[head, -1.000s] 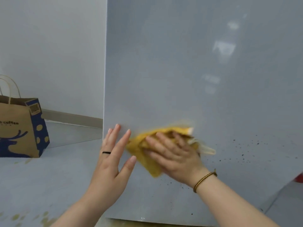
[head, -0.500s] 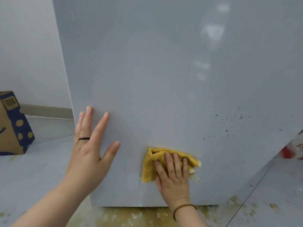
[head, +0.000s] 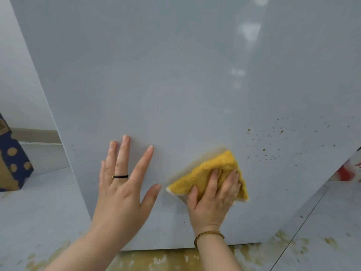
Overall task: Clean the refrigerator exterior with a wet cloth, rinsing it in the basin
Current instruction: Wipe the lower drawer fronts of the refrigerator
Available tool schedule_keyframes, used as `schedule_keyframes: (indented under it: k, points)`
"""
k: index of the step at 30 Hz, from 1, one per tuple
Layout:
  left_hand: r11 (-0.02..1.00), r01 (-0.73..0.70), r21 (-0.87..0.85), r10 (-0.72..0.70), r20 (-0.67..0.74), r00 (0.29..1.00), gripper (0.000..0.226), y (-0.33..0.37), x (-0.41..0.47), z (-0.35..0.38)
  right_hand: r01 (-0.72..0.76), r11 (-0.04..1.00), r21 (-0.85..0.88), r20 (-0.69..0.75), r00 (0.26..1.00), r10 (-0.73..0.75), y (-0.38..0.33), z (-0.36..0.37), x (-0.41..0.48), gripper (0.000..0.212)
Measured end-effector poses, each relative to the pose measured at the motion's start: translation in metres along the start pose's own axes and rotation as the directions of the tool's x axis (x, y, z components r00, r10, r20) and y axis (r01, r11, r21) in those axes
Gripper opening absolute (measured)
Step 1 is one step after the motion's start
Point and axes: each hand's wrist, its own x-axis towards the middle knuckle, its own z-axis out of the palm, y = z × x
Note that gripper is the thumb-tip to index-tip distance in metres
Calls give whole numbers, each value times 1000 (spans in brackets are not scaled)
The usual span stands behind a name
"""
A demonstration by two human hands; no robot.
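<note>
Head view: right hand (head: 213, 202) presses yellow cloth (head: 205, 174) against lower part of grey refrigerator side (head: 175, 85), fingers laid fairly flat over it. Left hand (head: 121, 190) flat on same panel just left of cloth, fingers spread straight, black ring (head: 120, 176) on one. Brown specks (head: 273, 141) on panel right of cloth. Yellowish stains (head: 156, 259) on floor below. Paper bag (head: 13, 165) far left.

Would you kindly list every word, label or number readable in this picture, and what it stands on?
No text can be read here.
Paper bag: a label at its top, cut by the frame edge, too blurred to read.
Red and white item at right: dark marks, too blurred to read.
Refrigerator panel: no text.
</note>
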Motion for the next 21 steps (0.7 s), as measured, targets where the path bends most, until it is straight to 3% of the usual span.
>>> schedule_keyframes:
  k: [7,11,15,18,21]
  points:
    - [999,18,28,-18,-8,1000,60,2,-1,1,-18,1000,9,82,997,17,13,-4,-22,51]
    - [994,-33,101,37,-35,999,58,5,-1,1,64,996,55,-7,998,-64,4,-8,36,50]
    - [982,-137,129,146,-57,988,57,17,6,-1,46,997,58,-153,988,-36,-4,-16,93,49]
    - [976,-184,116,185,6,983,58,21,8,3,-23,999,31,-175,984,28,4,-14,85,51]
    - [974,-173,147,166,56,985,59,18,4,6,-209,976,63,-105,971,215,12,-10,45,56]
